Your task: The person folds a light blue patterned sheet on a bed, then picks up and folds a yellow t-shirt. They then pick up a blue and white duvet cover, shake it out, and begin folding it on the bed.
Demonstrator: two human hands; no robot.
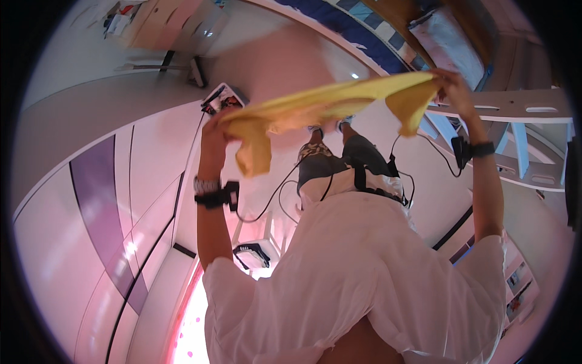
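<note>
A yellow cloth garment (313,102) hangs stretched across the space before me, above the floor and my feet. My left hand (214,136) grips one end of it, with a loose yellow flap dangling below the fingers. At the other end my right hand (456,93) pinches the fabric, higher in the picture, and another flap droops beside it. Folds hide the garment's exact kind. Each wrist wears a black strapped device (463,150) with a cable running towards my waist.
A white bin (223,93) with assorted items stands beyond my left hand. Left is a white wardrobe with a purple panel (97,200). A white chair (271,245) bears folded clothes. Ahead right is a bed with a patchwork quilt (363,11); a white ladder-like frame (541,107) stands right.
</note>
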